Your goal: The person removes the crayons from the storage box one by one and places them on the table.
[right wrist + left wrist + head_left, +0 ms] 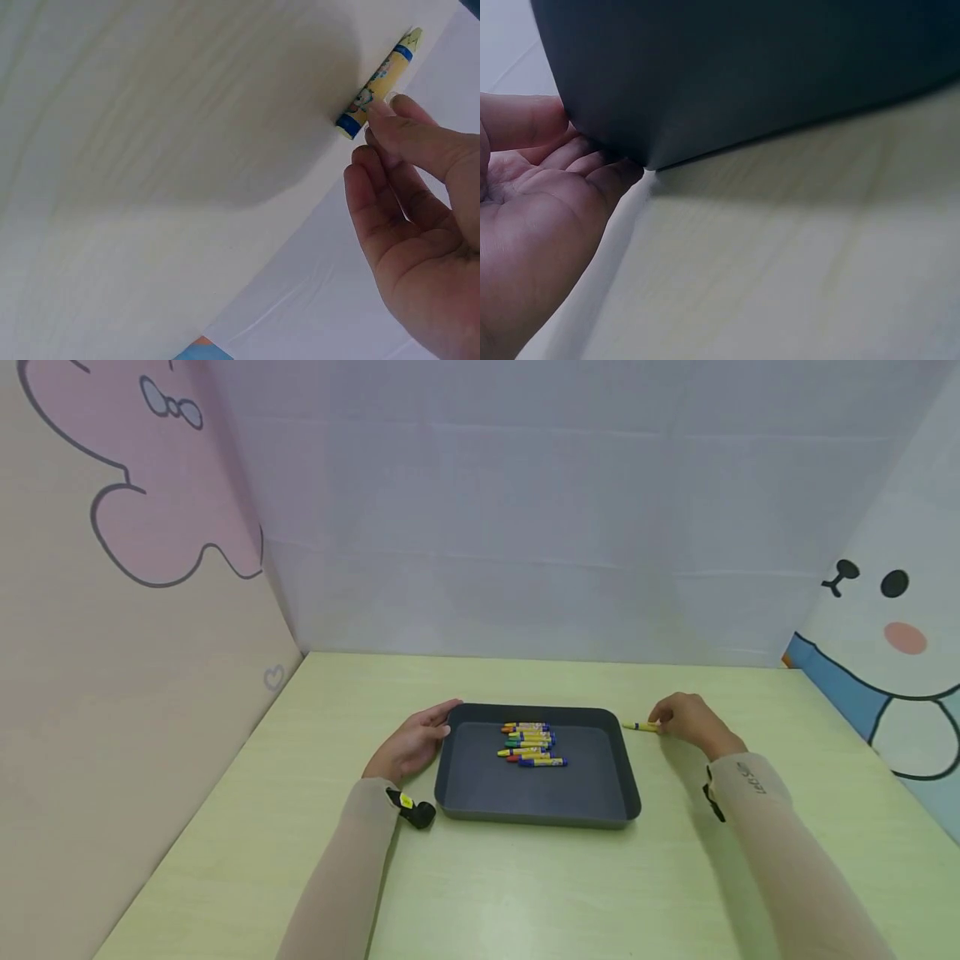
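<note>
A dark grey tray (622, 777) sits mid-table and holds several crayons (531, 744) lying in a row near its far side. My left hand (412, 745) rests on the table at the tray's far left corner, palm open. Its fingers (592, 161) touch the tray's outer wall (727, 75). To the right of the tray lies a yellow crayon (640, 727) on the table. My right hand (688, 720) reaches over one end of it. One fingertip (386, 109) touches the yellow crayon (379, 82), which lies flat, and the thumb sits just beside that end.
The pale green table (525, 877) is walled in by panels on the left, back and right. A small black wrist camera (414, 811) hangs at my left sleeve, close to the tray's near left corner.
</note>
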`<action>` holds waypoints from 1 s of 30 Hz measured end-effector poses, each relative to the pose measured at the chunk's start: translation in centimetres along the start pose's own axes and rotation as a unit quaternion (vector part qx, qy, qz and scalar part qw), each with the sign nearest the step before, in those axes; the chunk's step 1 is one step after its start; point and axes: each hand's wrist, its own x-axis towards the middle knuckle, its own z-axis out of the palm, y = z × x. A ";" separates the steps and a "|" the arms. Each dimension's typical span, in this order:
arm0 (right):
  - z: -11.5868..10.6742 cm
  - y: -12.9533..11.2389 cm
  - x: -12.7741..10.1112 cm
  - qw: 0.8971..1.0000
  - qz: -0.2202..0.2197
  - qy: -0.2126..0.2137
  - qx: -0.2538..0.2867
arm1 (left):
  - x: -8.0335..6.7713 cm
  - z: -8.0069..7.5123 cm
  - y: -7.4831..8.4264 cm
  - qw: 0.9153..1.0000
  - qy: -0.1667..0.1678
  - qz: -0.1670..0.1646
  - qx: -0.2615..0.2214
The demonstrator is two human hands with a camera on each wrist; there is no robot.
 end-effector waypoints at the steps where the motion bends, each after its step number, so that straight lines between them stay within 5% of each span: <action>1: -0.2 -0.1 -0.1 1.000 -0.003 0.001 -0.002 | 0.0 0.0 0.0 1.000 0.001 -0.001 0.000; 18: -2.7 -4.2 -0.2 0.998 -0.051 0.015 0.045 | -0.2 0.1 0.1 1.000 0.005 0.002 -0.004; 30: -2.9 -7.5 0.2 0.994 -0.069 -0.016 0.084 | -0.3 0.3 0.1 1.000 0.003 0.001 -0.002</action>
